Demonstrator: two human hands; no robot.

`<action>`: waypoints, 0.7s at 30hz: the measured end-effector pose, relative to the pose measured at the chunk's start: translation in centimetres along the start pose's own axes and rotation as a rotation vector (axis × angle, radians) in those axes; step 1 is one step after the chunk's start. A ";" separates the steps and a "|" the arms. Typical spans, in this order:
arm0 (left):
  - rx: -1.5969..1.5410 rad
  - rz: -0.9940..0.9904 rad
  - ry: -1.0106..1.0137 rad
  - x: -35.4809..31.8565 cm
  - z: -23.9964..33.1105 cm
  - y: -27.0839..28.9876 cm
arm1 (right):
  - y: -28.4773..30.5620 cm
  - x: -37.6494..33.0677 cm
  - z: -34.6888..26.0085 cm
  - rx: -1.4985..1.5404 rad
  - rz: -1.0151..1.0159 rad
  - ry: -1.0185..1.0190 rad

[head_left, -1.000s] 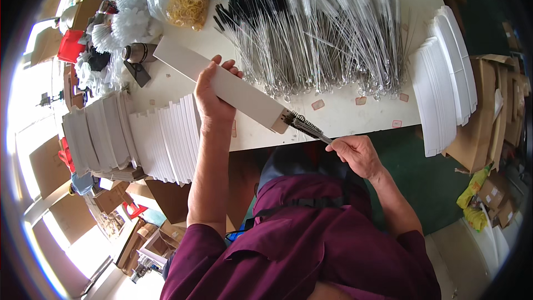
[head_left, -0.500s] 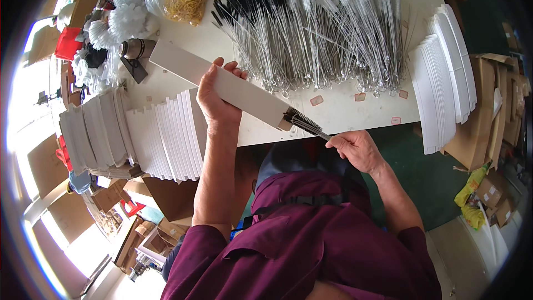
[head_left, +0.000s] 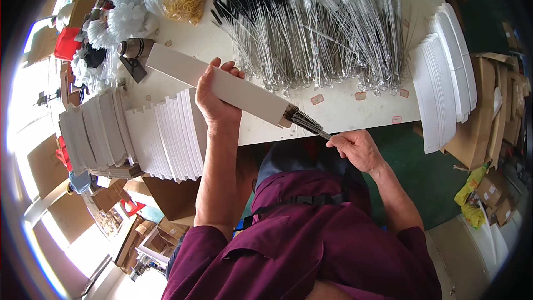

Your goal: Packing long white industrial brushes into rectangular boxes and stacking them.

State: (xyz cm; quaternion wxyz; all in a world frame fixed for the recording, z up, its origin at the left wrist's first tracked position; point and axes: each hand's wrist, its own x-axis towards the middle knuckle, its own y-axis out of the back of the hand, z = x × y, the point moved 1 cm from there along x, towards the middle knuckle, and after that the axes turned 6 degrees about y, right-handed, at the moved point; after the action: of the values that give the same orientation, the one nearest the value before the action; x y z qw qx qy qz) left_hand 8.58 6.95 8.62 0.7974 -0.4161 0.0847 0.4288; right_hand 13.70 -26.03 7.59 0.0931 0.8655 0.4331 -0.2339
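My left hand (head_left: 217, 100) is wrapped round the middle of a long, narrow white box (head_left: 256, 99), which slants down to the right above the table's near edge. At its lower right end the box is open, with a small brown-looking flap beside the opening. A bundle of thin wire brushes (head_left: 306, 123) with dark bristles pokes out there, partly inside the box. My right hand (head_left: 357, 149) pinches the outer ends of that bundle between thumb and fingers. How far the brushes reach inside is hidden.
Many wire-handled brushes (head_left: 327, 33), black and clear-bristled, lie heaped across the white table (head_left: 277, 133). White flat boxes stand in rows at left (head_left: 166, 133) and right (head_left: 436, 89). Rubber bands (head_left: 185, 1) in a plastic bag and a metal bottle (head_left: 133, 49) sit at the far left.
The box has shifted very slightly, its lower end moving a little right. Both hands keep their hold, and the brushes still stick out of the opening.
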 end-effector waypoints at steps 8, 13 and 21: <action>0.021 -0.021 0.009 -0.5 -1.0 -0.9 | 0.1 0.9 0.1 -0.071 -0.032 -0.028; 0.037 -0.016 0.059 -0.7 -1.9 -1.0 | 0.0 1.6 -1.5 -0.110 -0.058 -0.064; 0.056 -0.044 0.221 -3.3 -6.4 -0.9 | -2.0 4.4 -4.0 -0.301 0.075 0.411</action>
State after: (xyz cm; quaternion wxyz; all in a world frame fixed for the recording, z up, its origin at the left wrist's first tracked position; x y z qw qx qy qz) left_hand 8.69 -0.02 6.68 0.8037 -0.4403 0.1748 0.3601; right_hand 15.65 -20.27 9.02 0.1394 0.8867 0.4405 0.0177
